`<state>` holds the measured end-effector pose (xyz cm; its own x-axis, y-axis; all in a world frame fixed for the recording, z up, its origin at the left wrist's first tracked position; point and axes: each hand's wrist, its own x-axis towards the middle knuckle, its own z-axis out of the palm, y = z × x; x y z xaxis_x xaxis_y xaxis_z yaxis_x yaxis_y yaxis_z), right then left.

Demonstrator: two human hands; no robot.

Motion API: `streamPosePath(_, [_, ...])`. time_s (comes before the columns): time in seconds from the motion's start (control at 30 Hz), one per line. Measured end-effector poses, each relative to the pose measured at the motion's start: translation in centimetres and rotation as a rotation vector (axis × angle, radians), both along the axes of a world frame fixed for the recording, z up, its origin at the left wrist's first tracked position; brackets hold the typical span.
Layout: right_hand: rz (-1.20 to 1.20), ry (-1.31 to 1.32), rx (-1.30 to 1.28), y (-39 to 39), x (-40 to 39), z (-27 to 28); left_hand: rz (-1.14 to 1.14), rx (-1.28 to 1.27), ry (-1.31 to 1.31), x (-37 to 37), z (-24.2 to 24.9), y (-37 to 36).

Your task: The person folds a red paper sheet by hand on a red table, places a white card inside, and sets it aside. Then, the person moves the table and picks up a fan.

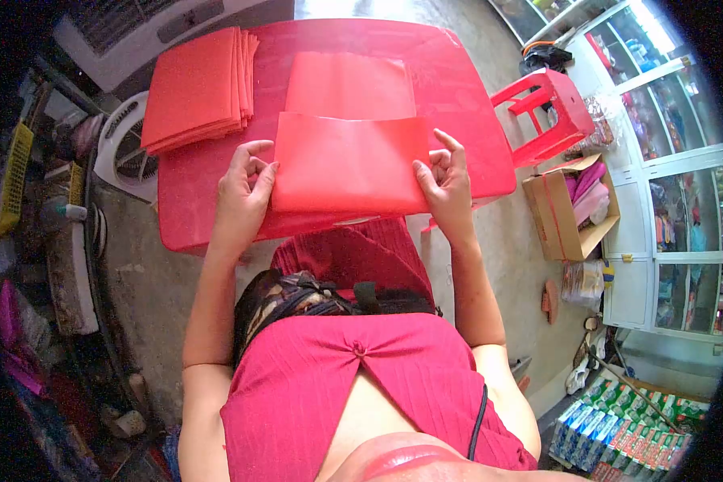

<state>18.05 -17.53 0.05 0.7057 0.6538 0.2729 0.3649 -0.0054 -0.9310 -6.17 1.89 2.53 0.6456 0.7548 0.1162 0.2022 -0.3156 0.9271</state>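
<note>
A red sheet (pixel 351 165) is held up between my two hands over the near edge of the red table (pixel 458 104). My left hand (pixel 247 185) pinches its left edge, thumb on the near face and fingers curled behind. At the opposite edge, my right hand (pixel 443 183) grips the same sheet with the thumb in front, its index finger raised. Just beyond, another red sheet (pixel 347 84) lies flat on the table, partly covered in this view by the held one. A stack of red sheets (pixel 191 88) sits at the table's left side.
Right of the table stands a red plastic stool (pixel 566 112), with a cardboard box (pixel 556 221) of pink items nearer me. Glass-door cabinets (pixel 631 201) line the right side. A white round fan-like frame (pixel 124 145) is at the table's left. Several small boxes (pixel 618 430) are stacked at lower right.
</note>
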Motion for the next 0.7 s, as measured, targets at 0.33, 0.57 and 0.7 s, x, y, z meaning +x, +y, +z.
streamPosePath(0.33, [-0.013,0.041,-0.063,0.5,0.4,0.4,0.031,0.645,0.263,0.3,2.7,-2.5])
streamPosePath(0.57, [-0.017,0.006,-0.141,0.9,0.6,0.9,-0.388,0.922,0.246,2.8,1.5,-6.5])
streamPosePath(0.7, [-0.026,-0.007,-0.166,1.0,0.9,0.8,-0.410,0.902,0.325,3.0,0.6,-6.7])
